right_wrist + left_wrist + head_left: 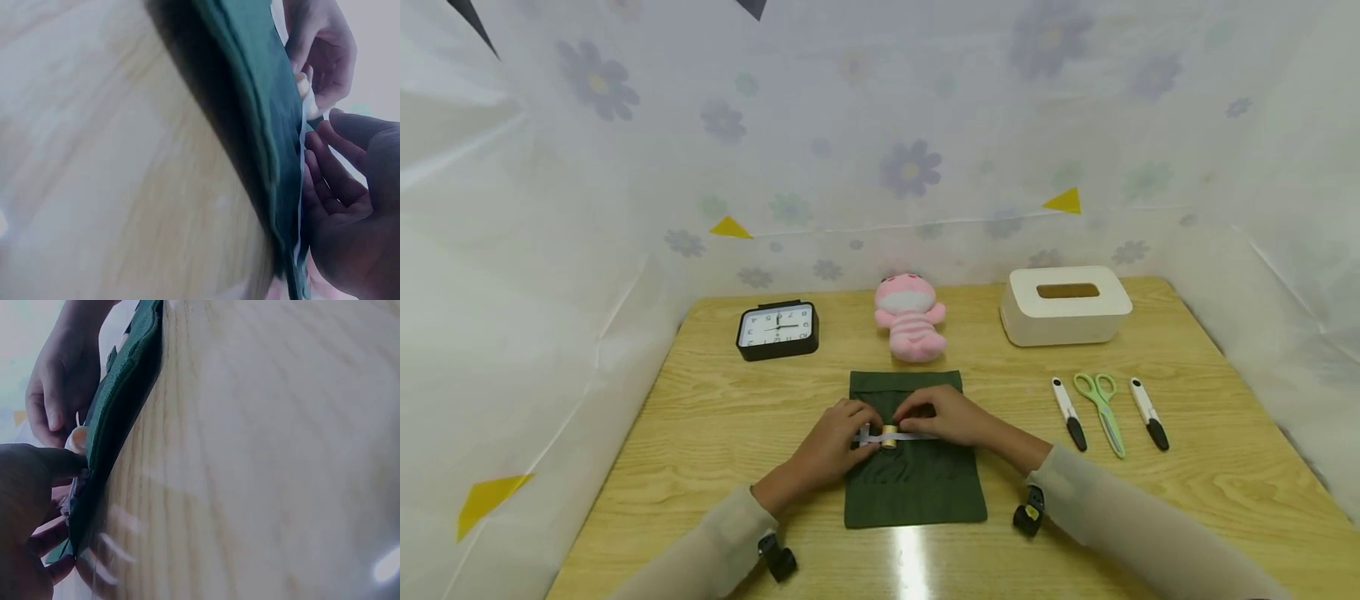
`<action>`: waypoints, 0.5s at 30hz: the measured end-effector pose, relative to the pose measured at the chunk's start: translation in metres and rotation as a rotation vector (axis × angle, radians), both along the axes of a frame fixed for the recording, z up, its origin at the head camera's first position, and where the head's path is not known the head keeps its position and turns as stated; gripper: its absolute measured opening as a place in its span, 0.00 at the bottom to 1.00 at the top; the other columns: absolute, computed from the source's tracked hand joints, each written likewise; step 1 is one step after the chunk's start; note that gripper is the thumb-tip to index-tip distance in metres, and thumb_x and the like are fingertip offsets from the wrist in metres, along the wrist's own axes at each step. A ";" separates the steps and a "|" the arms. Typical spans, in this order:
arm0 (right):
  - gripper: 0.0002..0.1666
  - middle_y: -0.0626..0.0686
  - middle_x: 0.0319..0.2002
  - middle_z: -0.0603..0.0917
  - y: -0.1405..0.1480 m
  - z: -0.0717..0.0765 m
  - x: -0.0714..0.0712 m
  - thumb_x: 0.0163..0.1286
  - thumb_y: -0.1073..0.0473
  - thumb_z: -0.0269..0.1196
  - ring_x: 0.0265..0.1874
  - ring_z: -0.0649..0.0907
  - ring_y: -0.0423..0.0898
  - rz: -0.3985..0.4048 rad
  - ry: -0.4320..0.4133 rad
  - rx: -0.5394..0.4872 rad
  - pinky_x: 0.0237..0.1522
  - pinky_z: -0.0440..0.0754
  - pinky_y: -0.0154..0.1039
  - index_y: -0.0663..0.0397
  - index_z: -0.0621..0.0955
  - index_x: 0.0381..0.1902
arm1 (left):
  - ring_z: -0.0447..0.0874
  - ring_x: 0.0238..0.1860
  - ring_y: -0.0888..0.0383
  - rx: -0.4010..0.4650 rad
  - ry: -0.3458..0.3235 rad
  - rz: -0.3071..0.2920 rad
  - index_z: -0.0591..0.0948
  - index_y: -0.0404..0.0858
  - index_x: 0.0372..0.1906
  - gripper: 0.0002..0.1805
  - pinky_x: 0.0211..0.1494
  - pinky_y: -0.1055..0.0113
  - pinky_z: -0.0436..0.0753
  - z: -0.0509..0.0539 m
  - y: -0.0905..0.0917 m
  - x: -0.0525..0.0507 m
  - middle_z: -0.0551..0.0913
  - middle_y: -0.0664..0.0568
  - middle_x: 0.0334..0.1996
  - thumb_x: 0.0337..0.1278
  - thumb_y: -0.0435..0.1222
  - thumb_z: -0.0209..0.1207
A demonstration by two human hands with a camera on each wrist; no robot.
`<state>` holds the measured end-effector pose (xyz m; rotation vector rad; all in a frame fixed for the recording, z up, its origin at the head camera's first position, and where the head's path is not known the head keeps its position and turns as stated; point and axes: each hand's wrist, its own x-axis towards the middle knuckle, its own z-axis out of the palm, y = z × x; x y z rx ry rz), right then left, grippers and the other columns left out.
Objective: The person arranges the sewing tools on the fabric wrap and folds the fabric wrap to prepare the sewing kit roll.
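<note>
Pale ribbon [914,437] partly hidden by left hand [837,433] and right hand [950,413], gold spool [889,443] between them, each hand's grip unclear

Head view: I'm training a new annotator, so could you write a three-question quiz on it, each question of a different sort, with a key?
1. True or false: the pink plush toy is between the black clock and the white tissue box.
2. Short answer: what lies between the two white tools with black ends?
3. Fill in the gap: the left hand and right hand are close to a small spool, which is on a dark ____ cloth.

Key:
1. True.
2. The scissors.
3. Green.
</note>
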<state>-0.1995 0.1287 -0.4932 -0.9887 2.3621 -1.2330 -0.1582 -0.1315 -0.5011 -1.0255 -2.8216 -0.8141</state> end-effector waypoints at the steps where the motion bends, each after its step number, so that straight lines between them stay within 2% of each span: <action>1: 0.12 0.44 0.47 0.88 0.003 0.001 0.000 0.75 0.52 0.66 0.48 0.85 0.42 -0.004 -0.005 -0.001 0.51 0.82 0.40 0.48 0.89 0.50 | 0.77 0.51 0.58 -0.004 -0.004 0.004 0.84 0.47 0.50 0.14 0.53 0.57 0.78 0.001 0.000 0.000 0.83 0.57 0.50 0.62 0.41 0.72; 8: 0.14 0.45 0.48 0.88 0.032 0.003 0.000 0.74 0.51 0.67 0.49 0.85 0.42 -0.044 -0.003 0.000 0.51 0.83 0.40 0.49 0.88 0.52 | 0.78 0.54 0.57 -0.044 0.015 -0.008 0.83 0.47 0.54 0.16 0.56 0.54 0.78 0.002 0.000 0.000 0.83 0.56 0.52 0.63 0.41 0.71; 15: 0.16 0.51 0.51 0.87 0.068 0.013 0.000 0.75 0.53 0.66 0.49 0.86 0.44 -0.101 -0.049 -0.025 0.50 0.85 0.39 0.54 0.86 0.55 | 0.77 0.54 0.56 -0.068 0.042 -0.025 0.84 0.49 0.54 0.19 0.56 0.52 0.77 0.004 0.001 0.000 0.82 0.56 0.52 0.63 0.51 0.70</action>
